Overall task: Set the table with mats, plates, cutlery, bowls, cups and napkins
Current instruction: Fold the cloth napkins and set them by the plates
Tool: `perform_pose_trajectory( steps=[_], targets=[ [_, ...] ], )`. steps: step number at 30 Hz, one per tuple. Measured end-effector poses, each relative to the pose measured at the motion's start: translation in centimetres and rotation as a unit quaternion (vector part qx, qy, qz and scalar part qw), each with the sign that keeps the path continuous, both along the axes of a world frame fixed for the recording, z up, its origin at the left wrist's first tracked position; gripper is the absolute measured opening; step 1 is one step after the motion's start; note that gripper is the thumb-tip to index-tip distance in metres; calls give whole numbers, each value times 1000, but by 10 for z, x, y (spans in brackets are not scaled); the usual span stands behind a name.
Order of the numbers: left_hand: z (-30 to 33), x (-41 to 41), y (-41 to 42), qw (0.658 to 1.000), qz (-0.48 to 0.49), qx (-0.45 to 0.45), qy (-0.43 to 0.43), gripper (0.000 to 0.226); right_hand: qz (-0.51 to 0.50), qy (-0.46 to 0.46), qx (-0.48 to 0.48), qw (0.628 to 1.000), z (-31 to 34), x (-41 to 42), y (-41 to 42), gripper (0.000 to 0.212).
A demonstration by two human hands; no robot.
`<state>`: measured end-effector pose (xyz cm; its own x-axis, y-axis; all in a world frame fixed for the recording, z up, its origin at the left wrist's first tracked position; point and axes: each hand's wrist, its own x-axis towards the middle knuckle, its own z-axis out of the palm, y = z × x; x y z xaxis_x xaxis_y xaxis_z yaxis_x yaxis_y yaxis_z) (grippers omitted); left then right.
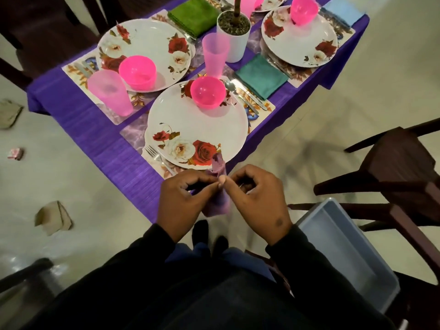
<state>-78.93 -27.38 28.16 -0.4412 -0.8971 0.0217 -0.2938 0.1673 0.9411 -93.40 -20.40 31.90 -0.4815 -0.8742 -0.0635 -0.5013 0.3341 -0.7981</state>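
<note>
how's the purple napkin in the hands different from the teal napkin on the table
The purple napkin is held in the air at the table's near corner, pinched by the left hand and the right hand; the teal napkin lies on a mat, untouched. The purple napkin is bunched and hangs narrow; the teal napkin is folded flat into a neat rectangle. The purple napkin is pale violet; the teal napkin is deep blue-green. Both look like soft cloth.

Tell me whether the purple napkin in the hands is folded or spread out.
Folded, or bunched: the purple napkin hangs as a narrow strip between the left hand and right hand, both pinching it, not spread flat.
</note>
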Motion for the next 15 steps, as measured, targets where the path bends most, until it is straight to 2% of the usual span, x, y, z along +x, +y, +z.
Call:
perform_pose_trajectory(
  steps=[2,3,8,10,14,15],
  targets=[
    [1,2,10,1000,-2,-13,-16,10,2,-94,10,995,0,7,2,17],
    [3,5,14,1000,-6,-16,-21,10,4,-114,10,993,-2,9,2,16],
    [17,28,27,997,5,-30,-70,17,61,-154,14,986,-15,12,-1,8],
    [23,37,36,996,61,2,-72,17,93,-157,15,983,-15,18,-1,8],
    [31,57,48,974,208,85,-22,38,148,-157,3,976,-15,35,-4,16],
    [30,68,50,968,232,95,-19,35,170,-152,6,974,-15,41,-7,15]
  ],
)
